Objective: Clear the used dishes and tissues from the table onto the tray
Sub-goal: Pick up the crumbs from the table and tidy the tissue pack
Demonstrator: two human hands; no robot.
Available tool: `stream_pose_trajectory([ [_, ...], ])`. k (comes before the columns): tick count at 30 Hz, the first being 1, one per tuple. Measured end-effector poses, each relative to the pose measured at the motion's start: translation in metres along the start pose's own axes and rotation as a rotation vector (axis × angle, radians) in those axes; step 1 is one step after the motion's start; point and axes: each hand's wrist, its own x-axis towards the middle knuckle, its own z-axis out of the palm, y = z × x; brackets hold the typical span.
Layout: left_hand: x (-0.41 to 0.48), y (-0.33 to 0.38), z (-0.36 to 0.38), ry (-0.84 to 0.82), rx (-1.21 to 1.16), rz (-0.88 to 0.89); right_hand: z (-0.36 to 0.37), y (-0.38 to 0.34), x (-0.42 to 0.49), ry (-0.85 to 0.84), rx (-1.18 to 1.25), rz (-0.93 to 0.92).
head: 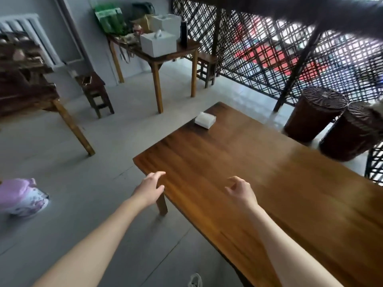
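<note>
Near table: a long, glossy brown wooden table (269, 183), running from the lower right toward the middle of the view.
On the near table: one small white tissue pack (205, 120), lying flat near the far end, close to the left edge.
Far table: a lighter wooden table (187, 49) by the back wall, crowded; a white box (158, 44) at its front, a dark upright cylinder (183, 34) just beside it, bags behind.
Left table: a dark table (31, 96), its load too blurred to tell.
Floor: grey floor (62, 141), carrying two small stools (94, 90), two dark lidded wicker baskets (315, 114) side by side, and a pink floral bag (22, 196).
</note>
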Motion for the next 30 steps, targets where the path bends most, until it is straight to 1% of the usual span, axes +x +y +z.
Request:
stream_pose_trajectory([
  [5, 0.08, -0.003, -0.021, -0.015, 0.028, 0.03, -0.004, -0.038, 0.085, 0.033, 0.025, -0.008],
  [8, 0.125, -0.007, -0.027, -0.041, 0.033, 0.027, -0.001, -0.056, 0.129, 0.047, 0.028, -0.003],
  [12, 0.192, -0.014, -0.034, -0.067, 0.029, 0.068, 0.006, -0.077, 0.18, 0.086, 0.033, 0.015],
  [16, 0.269, -0.02, -0.043, -0.118, 0.014, 0.131, 0.019, -0.094, 0.229, 0.129, 0.008, 0.039],
  [20, 0.335, -0.027, -0.059, -0.163, 0.0, 0.173, 0.026, -0.114, 0.276, 0.173, -0.001, 0.11],
  [24, 0.394, -0.031, -0.07, -0.201, -0.006, 0.204, 0.033, -0.139, 0.325, 0.227, 0.006, 0.121],
  [30, 0.466, -0.026, -0.063, -0.305, 0.011, 0.27, 0.053, -0.163, 0.385, 0.22, -0.071, 0.112],
])
